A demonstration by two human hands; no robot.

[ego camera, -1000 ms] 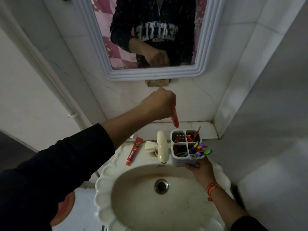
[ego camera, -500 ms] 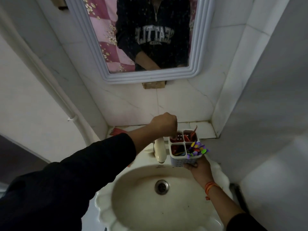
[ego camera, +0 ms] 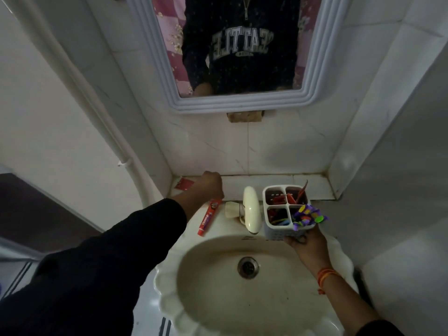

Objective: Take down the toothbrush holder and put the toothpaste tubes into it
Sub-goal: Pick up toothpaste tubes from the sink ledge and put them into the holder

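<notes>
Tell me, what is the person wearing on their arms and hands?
Both arms have dark, almost black long sleeves. The left sleeve is pushed up, leaving the forearm bare. The right sleeve only peeks in at the bottom edge. Orange and red thread bands circle the right wrist. The left hand and right hand are bare, with no gloves or rings visible.

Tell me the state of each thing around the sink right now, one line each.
Toothbrush holder: upright, held from below, compartments partly filled.
Right hand: gripping the holder's base.
Left hand: closed, on the ledge at a red item.
Red item on ledge: lying flat, partly hidden.
Toothpaste tube: lying on the sink rim, not in the holder.
Tap: no water running.
Sink: basin holds no water, drain open.
</notes>
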